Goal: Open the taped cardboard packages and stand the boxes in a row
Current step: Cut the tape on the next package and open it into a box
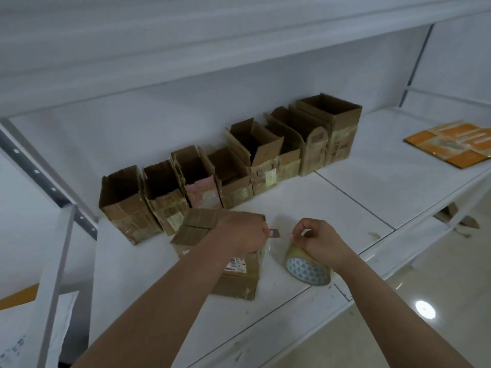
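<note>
White metal shelving [345,197] is surrounding us, and we are working at its wide lower board, with the upper shelf hanging close overhead and a shiny floor showing off to the right. Along the back of the board we are keeping a row of opened boxes [231,160], standing upright with their flaps up and touching side by side, smallest at the left and tallest at the right; lined up that way they are leaving the front of the board free for the box in hand. That one, the cardboard package [233,277], is sitting just in front of the row's left half, its top flaps looking closed and its printed label facing us, so we judge it is the next to be dealt with.

We are curling our left hand [244,235] over the package's top right corner, pinching a small flat blade [273,232] that is pointing right, probably so the same hand is steadying the box and keeping the cutter ready. Our right hand [316,239] is resting on a roll of clear tape [308,266] lying tilted on the board just beside the package, its fingers bent and pinching at what seems to be the loose tape end; whether a strip is stretching toward the blade we cannot tell. Far right, a flattened orange carton [451,143] is lying well apart
</note>
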`<state>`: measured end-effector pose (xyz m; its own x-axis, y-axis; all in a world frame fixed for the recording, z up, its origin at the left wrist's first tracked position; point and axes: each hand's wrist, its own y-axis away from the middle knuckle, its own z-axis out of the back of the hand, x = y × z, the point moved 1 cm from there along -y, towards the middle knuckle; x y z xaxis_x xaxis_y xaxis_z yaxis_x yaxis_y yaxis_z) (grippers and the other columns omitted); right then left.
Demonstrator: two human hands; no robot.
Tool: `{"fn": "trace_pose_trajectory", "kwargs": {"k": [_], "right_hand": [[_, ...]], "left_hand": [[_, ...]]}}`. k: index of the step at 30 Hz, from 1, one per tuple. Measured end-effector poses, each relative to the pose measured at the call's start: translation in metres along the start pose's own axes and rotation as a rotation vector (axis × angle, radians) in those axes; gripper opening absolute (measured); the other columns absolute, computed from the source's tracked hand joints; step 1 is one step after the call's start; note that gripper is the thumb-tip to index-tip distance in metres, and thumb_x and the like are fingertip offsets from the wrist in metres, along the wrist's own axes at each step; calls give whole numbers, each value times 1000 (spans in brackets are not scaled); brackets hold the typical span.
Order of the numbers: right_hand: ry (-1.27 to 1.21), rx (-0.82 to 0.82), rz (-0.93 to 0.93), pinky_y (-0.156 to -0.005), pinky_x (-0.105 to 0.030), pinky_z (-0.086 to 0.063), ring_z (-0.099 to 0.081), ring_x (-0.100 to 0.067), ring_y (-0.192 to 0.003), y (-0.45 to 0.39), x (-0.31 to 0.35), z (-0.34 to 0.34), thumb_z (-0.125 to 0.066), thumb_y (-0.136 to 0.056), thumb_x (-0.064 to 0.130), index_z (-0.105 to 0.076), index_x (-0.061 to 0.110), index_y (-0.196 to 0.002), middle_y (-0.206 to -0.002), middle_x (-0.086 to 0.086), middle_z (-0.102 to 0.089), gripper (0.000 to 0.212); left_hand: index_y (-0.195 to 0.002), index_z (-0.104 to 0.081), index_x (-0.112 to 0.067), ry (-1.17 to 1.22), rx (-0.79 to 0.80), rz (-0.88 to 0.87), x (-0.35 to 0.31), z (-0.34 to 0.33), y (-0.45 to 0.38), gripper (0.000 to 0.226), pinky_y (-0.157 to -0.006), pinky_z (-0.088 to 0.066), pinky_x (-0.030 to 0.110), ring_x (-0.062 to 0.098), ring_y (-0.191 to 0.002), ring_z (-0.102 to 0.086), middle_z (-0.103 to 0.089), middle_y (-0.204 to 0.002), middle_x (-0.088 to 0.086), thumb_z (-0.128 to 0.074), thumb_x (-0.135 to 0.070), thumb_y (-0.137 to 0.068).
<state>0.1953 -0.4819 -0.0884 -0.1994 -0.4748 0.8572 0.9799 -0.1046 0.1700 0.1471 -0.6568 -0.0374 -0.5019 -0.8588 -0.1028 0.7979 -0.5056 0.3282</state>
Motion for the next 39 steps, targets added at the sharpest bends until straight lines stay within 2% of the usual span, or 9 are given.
{"fn": "trace_pose_trajectory", "kwargs": {"k": [3,6,10,14,19,25,31,35,39], "right_hand": [[23,-51,23,-72,-42,-57,-68,-29,-67,5,4,-5,-68,-87,31,-59,28,-67,-64,-2,-68,22],[-45,-88,-2,-60,-40,-54,-59,-21,-50,7,4,-9,-67,-89,32,-59,25,-69,-55,0,-61,23],[-146,-113,-134,-46,-26,-44,-55,-17,-51,7,-11,-7,-69,-89,25,-61,15,-72,-67,-5,-62,21],[-163,-115,-203,-47,-26,-45,-55,-18,-55,6,-25,-7,-68,-89,23,-61,12,-73,-66,-6,-61,21],[-152,-135,-206,-47,-26,-47,-57,-18,-54,5,-24,-8,-67,-91,23,-62,10,-77,-65,-5,-61,20],[-129,-162,-192,-62,-43,-58,-64,-27,-61,8,-17,-10,-67,-90,27,-63,11,-79,-73,-8,-67,20],[-130,-207,-137,-62,-47,-59,-64,-29,-62,10,-6,6,-68,-89,24,-64,12,-75,-69,-8,-65,20],[-159,-148,-100,-45,-27,-50,-60,-21,-64,13,7,14,-67,-90,23,-65,9,-78,-75,-11,-64,19],[-187,-42,-53,-42,-20,-44,-57,-17,-65,22,28,15,-67,-91,21,-64,11,-77,-81,-12,-65,17]], "left_hand": [[-126,-59,-16,-198,50,65,-9,-2,-10,41,-81,-45,33,24,-105,-57,-61,-119,4,-29,-35,-105],[-110,-60,-16,-280,17,43,-12,-3,-6,36,-75,-46,33,23,-95,-58,-54,-93,-2,-28,-30,-105],[-86,-55,-13,159,-85,1,3,-2,13,35,-71,-45,31,19,-80,-57,-51,-78,0,-30,-28,-106],[-76,-53,-17,757,-299,269,21,-20,19,38,-69,-49,28,14,-65,-57,-62,-75,2,-34,-28,-106],[-116,-43,-16,431,-440,440,-4,-35,17,52,-71,-47,34,27,-93,-64,-63,-101,2,-49,-61,-91],[-138,-24,-20,278,-470,374,-20,-44,16,55,-76,-49,39,30,-101,-64,-61,-115,7,-57,-29,-95],[-147,-30,-36,354,-260,-74,-9,-42,45,67,-69,-43,29,12,-82,-53,-53,-85,-10,-65,-26,-91],[-144,-32,-44,219,-162,-161,22,-30,59,71,-76,-42,21,4,-95,-52,-59,-112,-14,-71,-29,-86],[-147,-25,-43,268,-22,-92,41,-28,68,90,-95,-46,26,7,-119,-49,-47,-136,-18,-80,-39,-77]]}}
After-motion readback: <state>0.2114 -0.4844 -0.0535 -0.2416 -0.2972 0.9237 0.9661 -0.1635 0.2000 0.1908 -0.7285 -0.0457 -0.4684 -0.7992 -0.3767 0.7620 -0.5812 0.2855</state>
